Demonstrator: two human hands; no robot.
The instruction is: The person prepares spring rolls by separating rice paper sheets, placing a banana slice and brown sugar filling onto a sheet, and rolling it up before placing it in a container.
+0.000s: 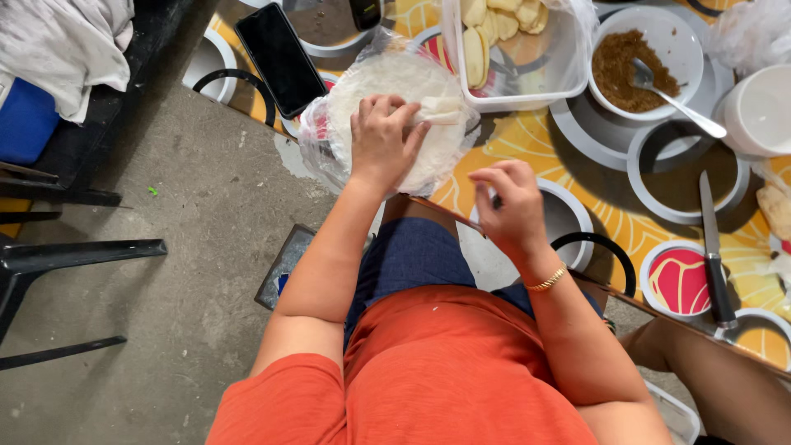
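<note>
Floor (189,247): bare grey concrete, stained, evenly lit. Table (527,156): yellow patterned top, upper right. Left of the table: black chair legs (58,264) on the floor, with a blue seat (25,119) under white cloth (66,41) above them.

Dark phone screen (281,58) (blank), clear wrapper bag (317,136)

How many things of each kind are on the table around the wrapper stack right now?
Wrapper stack under the left hand: 1
Phone: 1
Clear tub of pale slices: 1
White bowl of brown filling: 1
Spoon: 1
Knife: 1
Total: 6
The right hand is off the stack, fingers pinched.
</note>
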